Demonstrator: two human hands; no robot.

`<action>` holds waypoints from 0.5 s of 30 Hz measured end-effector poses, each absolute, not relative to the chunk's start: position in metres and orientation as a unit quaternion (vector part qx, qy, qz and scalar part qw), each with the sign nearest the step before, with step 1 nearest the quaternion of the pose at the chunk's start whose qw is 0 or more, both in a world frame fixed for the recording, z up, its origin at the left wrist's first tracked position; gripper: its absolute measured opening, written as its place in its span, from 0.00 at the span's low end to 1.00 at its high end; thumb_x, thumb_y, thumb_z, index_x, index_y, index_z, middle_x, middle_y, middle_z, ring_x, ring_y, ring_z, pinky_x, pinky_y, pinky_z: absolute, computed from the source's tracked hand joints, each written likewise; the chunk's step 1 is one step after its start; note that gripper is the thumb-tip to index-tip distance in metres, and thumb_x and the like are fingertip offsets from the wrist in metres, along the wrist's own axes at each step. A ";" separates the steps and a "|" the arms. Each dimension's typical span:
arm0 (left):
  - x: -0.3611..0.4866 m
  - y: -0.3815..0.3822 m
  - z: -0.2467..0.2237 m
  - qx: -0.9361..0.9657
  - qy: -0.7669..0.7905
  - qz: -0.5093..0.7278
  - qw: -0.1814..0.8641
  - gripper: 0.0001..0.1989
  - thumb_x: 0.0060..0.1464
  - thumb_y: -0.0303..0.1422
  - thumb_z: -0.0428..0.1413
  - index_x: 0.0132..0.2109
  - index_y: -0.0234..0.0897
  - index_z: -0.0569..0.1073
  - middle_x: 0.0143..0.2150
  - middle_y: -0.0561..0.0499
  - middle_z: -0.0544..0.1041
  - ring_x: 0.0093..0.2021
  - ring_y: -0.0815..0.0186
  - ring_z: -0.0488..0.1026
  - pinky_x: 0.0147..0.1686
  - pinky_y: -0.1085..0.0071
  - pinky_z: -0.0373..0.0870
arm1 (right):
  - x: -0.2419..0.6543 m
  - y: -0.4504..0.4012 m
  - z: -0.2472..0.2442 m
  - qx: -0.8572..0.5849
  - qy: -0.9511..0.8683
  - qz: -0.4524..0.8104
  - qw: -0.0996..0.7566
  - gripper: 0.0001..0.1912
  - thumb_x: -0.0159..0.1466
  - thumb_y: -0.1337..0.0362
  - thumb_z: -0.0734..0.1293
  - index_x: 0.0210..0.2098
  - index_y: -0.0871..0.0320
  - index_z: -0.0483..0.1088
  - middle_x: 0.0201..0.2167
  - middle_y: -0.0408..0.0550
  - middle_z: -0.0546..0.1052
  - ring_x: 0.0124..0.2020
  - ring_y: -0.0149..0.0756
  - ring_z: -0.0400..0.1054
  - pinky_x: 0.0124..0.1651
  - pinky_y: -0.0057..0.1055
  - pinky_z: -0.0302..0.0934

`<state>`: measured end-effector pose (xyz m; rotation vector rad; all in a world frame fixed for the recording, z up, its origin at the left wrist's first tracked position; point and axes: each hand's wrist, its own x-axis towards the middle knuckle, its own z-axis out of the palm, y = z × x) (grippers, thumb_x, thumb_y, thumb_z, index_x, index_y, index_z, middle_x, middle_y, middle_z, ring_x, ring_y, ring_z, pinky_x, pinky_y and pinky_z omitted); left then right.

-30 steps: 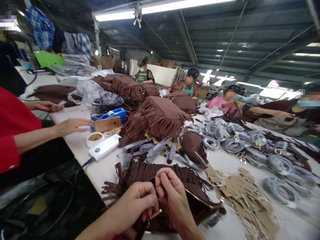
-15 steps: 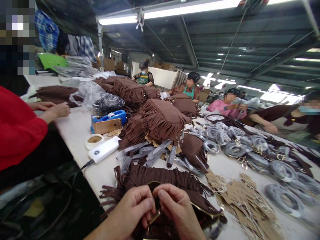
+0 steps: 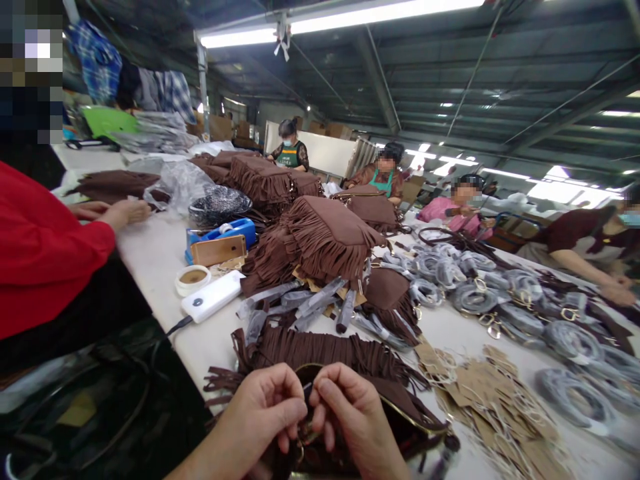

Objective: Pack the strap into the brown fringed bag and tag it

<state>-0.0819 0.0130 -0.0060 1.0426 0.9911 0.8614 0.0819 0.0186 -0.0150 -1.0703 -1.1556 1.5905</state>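
Note:
A brown fringed bag [image 3: 320, 353] lies at the near edge of the table, its gold-edged zip opening spread toward me. My left hand [image 3: 265, 413] is over the opening, thumb and fingers pinched on something too small to make out. Close beside it, my right hand [image 3: 347, 407] is pinched too, with a small dark piece at its fingertips. Gold-coloured metal shows just below and between the fingers. The bag's inside is dark and partly hidden by both hands.
Brown fringed bags [image 3: 320, 233] are heaped ahead. Wrapped straps [image 3: 475, 297] and cardboard tags [image 3: 495, 393] lie to the right. A phone [image 3: 219, 251], a tape roll [image 3: 193, 279] and a white power bank [image 3: 213, 295] sit left. A person in red [image 3: 45, 253] works at left; others sit across.
My hands stay at the bag opening, with the fingers shifted slightly and the metal piece turned or lowered. At far right, a person's arm has moved right. The view has shifted a little.

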 end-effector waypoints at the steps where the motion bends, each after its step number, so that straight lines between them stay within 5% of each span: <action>1: -0.082 0.013 -0.008 0.451 0.435 0.390 0.675 0.12 0.42 0.38 0.60 0.29 0.35 0.68 0.18 0.58 0.70 0.16 0.75 0.62 0.17 0.80 0.61 | 0.082 0.019 -0.015 -0.438 -0.479 0.623 0.437 0.25 0.56 0.42 0.71 0.27 0.61 0.69 0.15 0.42 0.74 0.12 0.22 0.61 0.15 0.17 0.54; 7: -0.079 0.012 -0.005 0.421 0.432 0.427 0.674 0.14 0.44 0.40 0.59 0.34 0.36 0.67 0.22 0.56 0.74 0.19 0.71 0.70 0.21 0.77 0.67 | 0.081 0.019 -0.020 -0.453 -0.540 0.568 0.425 0.26 0.59 0.41 0.67 0.28 0.60 0.71 0.16 0.42 0.74 0.15 0.26 0.67 0.19 0.20 0.63; 15: -0.075 0.008 -0.006 0.507 0.487 0.400 0.588 0.12 0.51 0.42 0.53 0.31 0.36 0.68 0.21 0.57 0.69 0.18 0.73 0.66 0.18 0.78 0.61 | 0.082 0.016 -0.024 -0.434 -0.584 0.542 0.421 0.22 0.62 0.45 0.66 0.29 0.59 0.71 0.18 0.41 0.74 0.18 0.28 0.71 0.23 0.22 0.68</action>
